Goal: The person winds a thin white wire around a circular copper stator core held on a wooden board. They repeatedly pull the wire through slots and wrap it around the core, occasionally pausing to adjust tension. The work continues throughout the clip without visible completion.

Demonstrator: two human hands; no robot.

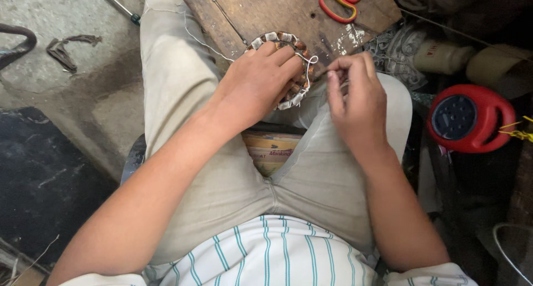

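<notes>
1. Your left hand (261, 83) lies over a ring-shaped motor coil (288, 69), fingers curled across its top and palm covering most of the left side. The grip is closed on the coil, holding it down.
2. The coil sits at the near edge of a wooden board (266, 11) that rests across your knees, just above the gap between your thighs. Copper-coloured windings wrapped in pale tape show around the rim where your hand does not cover it.
3. Your right hand (355, 100) is just right of the coil, fingers bunched narrow, thumb and forefinger pinched together near the coil's right edge. You cannot tell for sure what the pinch holds; it looks like a thin thread or wire end.
4. A white string (194, 36) runs from the coil's upper left side across your left trouser leg toward the top of the view, and a small loop of it shows at the coil's right side between the two hands.
5. Red and yellow scissors (338, 0) lie on the far part of the board, well apart from both hands.
6. A red round container (472, 119) with a dark lid sits right of your right knee, with yellow cord beside it.
7. A printed cardboard box (272, 150) shows between your thighs, below the coil.
8. Bare concrete floor (66, 97) lies left of you.
</notes>
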